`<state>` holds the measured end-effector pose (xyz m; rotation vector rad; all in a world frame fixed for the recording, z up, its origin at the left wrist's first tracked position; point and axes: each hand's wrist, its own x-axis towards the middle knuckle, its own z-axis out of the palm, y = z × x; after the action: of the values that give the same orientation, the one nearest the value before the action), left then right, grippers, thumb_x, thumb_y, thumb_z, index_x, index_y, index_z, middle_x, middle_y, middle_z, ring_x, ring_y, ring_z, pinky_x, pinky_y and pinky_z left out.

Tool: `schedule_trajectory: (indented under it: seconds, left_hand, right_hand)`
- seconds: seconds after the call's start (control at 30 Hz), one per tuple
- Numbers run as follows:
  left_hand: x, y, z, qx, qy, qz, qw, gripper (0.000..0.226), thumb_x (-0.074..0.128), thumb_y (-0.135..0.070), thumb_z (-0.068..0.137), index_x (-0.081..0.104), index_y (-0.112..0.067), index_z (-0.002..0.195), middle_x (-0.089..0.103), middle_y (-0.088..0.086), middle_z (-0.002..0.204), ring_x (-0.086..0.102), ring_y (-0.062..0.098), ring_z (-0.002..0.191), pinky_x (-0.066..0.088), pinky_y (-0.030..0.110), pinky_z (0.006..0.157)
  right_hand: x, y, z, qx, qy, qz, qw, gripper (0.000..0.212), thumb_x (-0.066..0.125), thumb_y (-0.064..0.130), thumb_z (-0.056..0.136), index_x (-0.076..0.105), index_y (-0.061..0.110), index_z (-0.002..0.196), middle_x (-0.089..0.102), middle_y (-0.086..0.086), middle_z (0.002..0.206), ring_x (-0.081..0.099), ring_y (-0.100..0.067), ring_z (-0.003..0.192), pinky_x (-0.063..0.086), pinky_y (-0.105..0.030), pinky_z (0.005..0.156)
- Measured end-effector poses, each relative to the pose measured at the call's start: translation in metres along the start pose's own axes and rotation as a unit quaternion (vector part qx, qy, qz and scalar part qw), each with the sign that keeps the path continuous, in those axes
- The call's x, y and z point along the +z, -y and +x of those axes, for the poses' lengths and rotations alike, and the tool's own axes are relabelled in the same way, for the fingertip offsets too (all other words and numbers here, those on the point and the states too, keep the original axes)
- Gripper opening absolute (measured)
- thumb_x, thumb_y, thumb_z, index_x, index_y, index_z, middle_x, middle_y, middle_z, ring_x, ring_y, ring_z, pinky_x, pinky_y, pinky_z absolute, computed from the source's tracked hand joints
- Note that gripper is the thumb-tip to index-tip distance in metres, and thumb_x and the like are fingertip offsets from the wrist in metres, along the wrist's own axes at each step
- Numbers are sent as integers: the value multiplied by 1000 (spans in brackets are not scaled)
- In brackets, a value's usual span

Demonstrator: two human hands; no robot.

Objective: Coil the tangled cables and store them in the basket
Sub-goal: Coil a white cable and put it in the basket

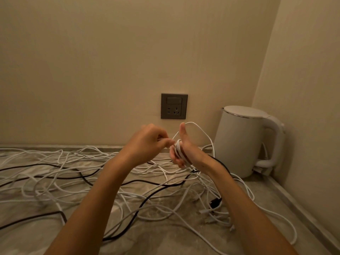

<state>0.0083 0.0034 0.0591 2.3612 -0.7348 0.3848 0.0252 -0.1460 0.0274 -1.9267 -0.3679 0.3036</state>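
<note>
I see both hands raised over the countertop, meeting just below the middle of my view. The right hand stands thumb-up with a white cable wound in several turns round its palm, and its lower fingers curl in against those turns. The left hand, at 9 o'clock from the right one and touching it, pinches the same cable between thumb and fingertips at the edge of the coil. From the coil a slack loop rises past the thumb toward 1 o'clock, then drops to the counter in front of the kettle.

The tangle of white cables lies loose on the marble surface, spreading from under the hands out to 9 o'clock and down to 5 o'clock. Black cables run through it, with a dark plug at 5 o'clock from the hands. The white kettle stands in the corner at 3 o'clock. A grey wall socket sits at 12 o'clock, just above the hands.
</note>
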Motion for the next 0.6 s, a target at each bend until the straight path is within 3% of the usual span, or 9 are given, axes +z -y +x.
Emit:
schedule_trajectory:
  seconds: [0.13, 0.23, 0.3, 0.4, 0.6]
  left_hand:
    - [3, 4, 1, 30, -79, 3, 996, 18, 61, -26, 85, 69, -10, 86, 59, -6, 69, 51, -2, 60, 47, 23, 61]
    - [7, 6, 1, 35, -139, 16, 990, 15, 62, -29, 84, 66, -16, 78, 51, -15, 61, 44, -9, 55, 34, 11, 54]
    - [10, 9, 0, 31, -160, 28, 986, 19, 58, -30, 87, 66, -16, 76, 44, -20, 54, 43, -4, 51, 33, 16, 50]
    - [18, 12, 0, 0, -141, 40, 989, 29, 45, -32, 95, 67, -14, 87, 50, -6, 58, 51, 18, 59, 41, 31, 59]
    - [34, 18, 2, -67, -4, 63, 996, 29, 30, -28, 99, 56, -15, 103, 66, 17, 89, 59, 36, 86, 47, 43, 75]
  right_hand:
    - [-4, -1, -5, -7, 117, 120, 986, 87, -11, 77, 74, 39, 9, 53, 38, 3, 40, 30, -9, 36, 25, -19, 38]
    - [-5, 1, -9, -20, 200, 249, 947, 88, -2, 84, 70, 39, 8, 50, 33, 3, 40, 27, -8, 34, 24, -16, 34]
    - [-5, 1, -9, -34, 238, 315, 918, 88, 2, 84, 70, 43, 9, 48, 35, 3, 40, 29, -5, 33, 26, -14, 32]
    - [-4, 0, -6, -65, 271, 399, 874, 88, 3, 85, 72, 47, 11, 50, 40, 4, 41, 29, -4, 35, 30, -13, 33]
    - [-3, 0, -4, -99, 231, 549, 797, 89, 5, 83, 77, 50, 10, 51, 44, 1, 42, 21, -6, 41, 30, -14, 34]
